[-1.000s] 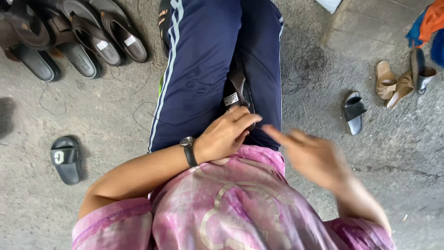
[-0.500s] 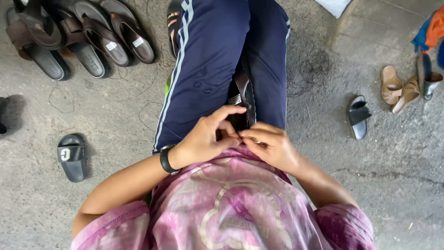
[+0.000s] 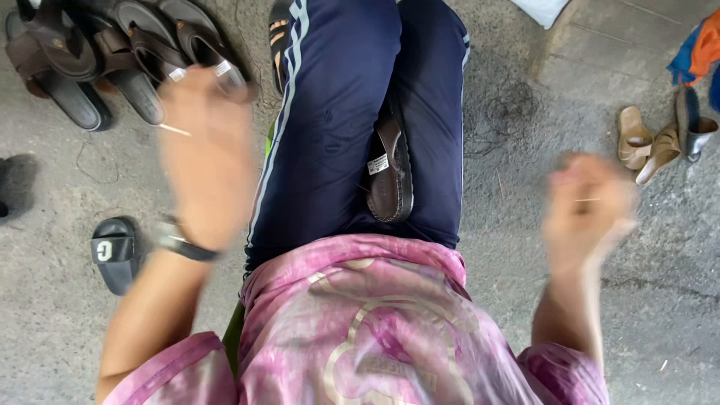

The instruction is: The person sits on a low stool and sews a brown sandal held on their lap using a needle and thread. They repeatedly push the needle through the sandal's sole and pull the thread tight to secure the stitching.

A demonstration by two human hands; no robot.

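A dark brown sandal (image 3: 390, 166) with a small white label lies on my lap, between my thighs in navy track trousers (image 3: 337, 120). Both hands are raised and spread wide apart, away from the sandal, and both are motion-blurred. My left hand (image 3: 208, 154), with a black wristwatch (image 3: 180, 244), is up at the left; a thin pale strand (image 3: 174, 130) sticks out beside its fingers. My right hand (image 3: 589, 206) is out at the right with fingers pinched together, and a thin pale line crosses it. What the strand is cannot be told.
Several dark brown sandals (image 3: 112, 52) lie in a row at the top left on the concrete floor. A black slide (image 3: 114, 251) lies at the left, tan sandals (image 3: 646, 146) at the right, and bright cloth (image 3: 701, 41) at the top right.
Half a second ago both hands met over the sandal on my lap. They have since swung apart, the left up and to the left, the right out to the right.
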